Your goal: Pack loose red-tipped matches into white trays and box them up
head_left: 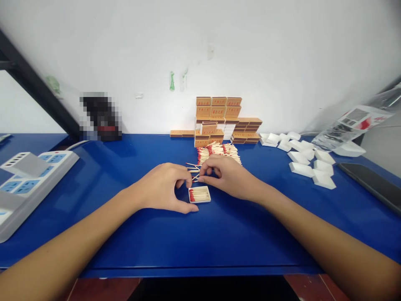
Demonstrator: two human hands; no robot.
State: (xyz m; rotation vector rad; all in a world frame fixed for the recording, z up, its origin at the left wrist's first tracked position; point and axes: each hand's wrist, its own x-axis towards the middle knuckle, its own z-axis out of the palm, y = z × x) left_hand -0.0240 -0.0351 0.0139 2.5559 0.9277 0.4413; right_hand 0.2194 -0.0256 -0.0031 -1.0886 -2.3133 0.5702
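- White power strip (40,177) with blue sockets: far left of the blue counter (200,242).
- Left hand (164,186): thumb and fingers apart, set around the left end of the match tray (201,202); contact cannot be determined.
- Loose matches (194,170): just beyond the tray, between the hands.
- Match tray: flat on the counter, holding red-tipped matches, heads left.
- Matchboxes (218,111): stacked near the wall, behind the match pile (216,149).
- Right hand (230,173): fingertips near the loose matches; grip cannot be determined.
- White trays (299,157): scattered, right.
- Dark flat device (371,184): far right.
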